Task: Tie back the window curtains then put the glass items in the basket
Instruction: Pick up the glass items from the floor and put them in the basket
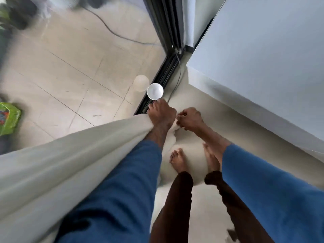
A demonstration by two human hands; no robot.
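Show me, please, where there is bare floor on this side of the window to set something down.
The floor is bare between the cable and the pale wall, beyond the right hand. It is crowded by the window track: the white bowl, left hand and curtain.

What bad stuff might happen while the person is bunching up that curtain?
The white bowl sits by the window track, ahead of the bare feet; a step or the curtain might knock it.
A cable runs along the floor; a toe might catch it.
The left hand grips the bunched curtain while the right hand seems to pinch its edge; a slip could let it drop loose.
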